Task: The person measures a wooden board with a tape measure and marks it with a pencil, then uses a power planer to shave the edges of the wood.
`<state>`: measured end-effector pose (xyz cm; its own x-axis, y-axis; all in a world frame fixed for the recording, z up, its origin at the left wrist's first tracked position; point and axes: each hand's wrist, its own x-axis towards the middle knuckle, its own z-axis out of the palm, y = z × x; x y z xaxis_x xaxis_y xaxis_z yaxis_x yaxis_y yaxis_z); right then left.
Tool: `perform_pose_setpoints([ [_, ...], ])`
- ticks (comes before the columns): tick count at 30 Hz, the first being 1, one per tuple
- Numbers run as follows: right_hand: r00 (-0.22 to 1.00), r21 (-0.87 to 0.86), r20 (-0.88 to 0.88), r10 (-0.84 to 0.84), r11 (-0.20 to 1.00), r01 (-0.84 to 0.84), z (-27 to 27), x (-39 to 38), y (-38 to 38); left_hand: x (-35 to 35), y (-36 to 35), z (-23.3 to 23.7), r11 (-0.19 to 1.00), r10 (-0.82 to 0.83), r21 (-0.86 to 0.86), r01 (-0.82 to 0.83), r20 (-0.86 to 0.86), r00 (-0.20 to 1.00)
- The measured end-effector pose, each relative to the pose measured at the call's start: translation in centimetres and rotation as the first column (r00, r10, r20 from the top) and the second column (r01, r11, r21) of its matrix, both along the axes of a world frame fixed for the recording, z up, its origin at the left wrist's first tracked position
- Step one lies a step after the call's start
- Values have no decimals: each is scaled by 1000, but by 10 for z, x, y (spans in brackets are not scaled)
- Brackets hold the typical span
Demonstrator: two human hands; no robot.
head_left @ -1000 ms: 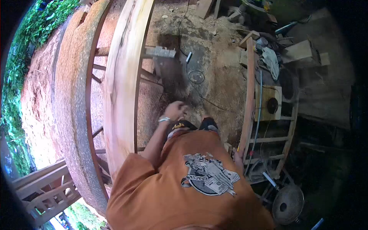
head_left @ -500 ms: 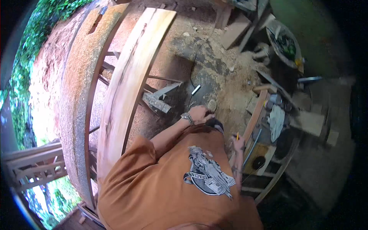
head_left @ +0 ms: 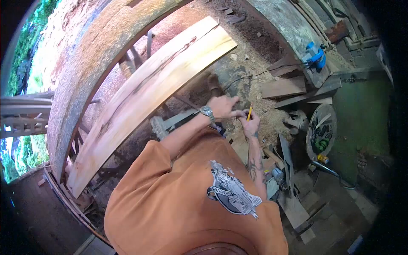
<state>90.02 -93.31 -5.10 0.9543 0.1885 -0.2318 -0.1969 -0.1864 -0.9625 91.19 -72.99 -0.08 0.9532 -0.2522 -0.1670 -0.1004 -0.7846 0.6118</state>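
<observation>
My left hand (head_left: 222,107), with a metal watch (head_left: 207,113) at the wrist, is in front of my body, its index finger stretched out and thumb apart from it. The thumb tip reaches to the fingers of my right hand (head_left: 250,124). A yellow pencil (head_left: 249,113) stands upright in the closed fingers of that right hand. To the left of both hands lies a long pale plank (head_left: 144,102) with a dark streak along its grain, resting on supports. Neither hand touches it.
Beyond the plank runs a thick bench slab (head_left: 95,55) covered in sawdust. A blue power tool (head_left: 315,56) sits on another bench at upper right, its cord trailing to the floor. Wood offcuts (head_left: 284,87) and a round tub (head_left: 321,131) of odds and ends stand on the right.
The view has swung to the right. My right hand, with the pencil, has come up from the side to meet my left, which has moved away from my waist and opened its fingers.
</observation>
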Motion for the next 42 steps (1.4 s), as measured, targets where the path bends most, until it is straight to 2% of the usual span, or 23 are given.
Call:
perform_pose_setpoints([
  [3,980,-29,-153,-129,992,126,-6,78,17,100,67,-19,986,-38,167,24,83,996],
  [4,977,-35,-133,-167,986,163,-24,103,24,138,97,-27,974,-64,219,53,44,997],
  [5,973,-9,-164,-162,987,163,-39,127,37,176,128,-36,959,-93,269,90,0,996],
  [7,961,36,-227,-157,985,170,-64,173,64,243,186,-63,938,-192,303,168,52,980],
  [9,969,-111,-247,7,993,-35,-77,211,103,301,216,-38,877,-234,419,236,-58,970],
  [12,987,-118,-156,-49,993,30,-75,264,163,374,266,-65,873,-233,430,230,-47,971],
  [13,983,-221,-152,-103,973,68,-75,278,173,395,277,-65,840,-234,470,272,-139,962],
  [15,954,-217,-219,-203,964,155,-95,295,178,426,296,-80,836,-187,481,264,-202,961],
  [16,956,-256,-178,-232,949,183,-99,300,176,439,304,-93,848,-196,463,256,-174,965],
  [18,942,-339,-185,-280,918,206,-107,308,176,452,313,-110,873,-206,425,238,-120,971],
  [19,935,-378,-186,-303,900,216,-109,312,179,457,314,-115,869,-213,423,258,-151,965],
  [20,940,-423,-80,-332,865,269,-117,312,184,465,315,-117,864,-218,423,273,-174,960],
  [23,879,-369,-90,-469,835,407,-130,318,199,484,315,-120,853,-198,445,271,-203,959],
  [27,935,-595,-128,-330,780,194,-102,335,206,498,328,-128,852,-191,449,269,-213,958],
  [28,911,-602,-183,-369,775,193,-106,338,208,501,329,-124,847,-197,455,274,-210,958],
  [31,936,-678,-135,-325,719,151,-106,340,208,502,334,-127,832,-240,447,330,-248,939],
  [32,942,-689,-112,-318,707,157,-111,337,205,501,336,-130,835,-249,434,337,-248,936],
  [35,930,-586,-166,-328,792,175,-101,342,208,498,340,-130,861,-232,387,329,-275,933],
  [38,996,-697,11,-94,713,75,-94,349,210,497,345,-131,888,-190,355,292,-294,937],
  [42,998,-688,-46,-45,725,1,-96,352,203,500,345,-127,896,-187,341,285,-293,938],
])
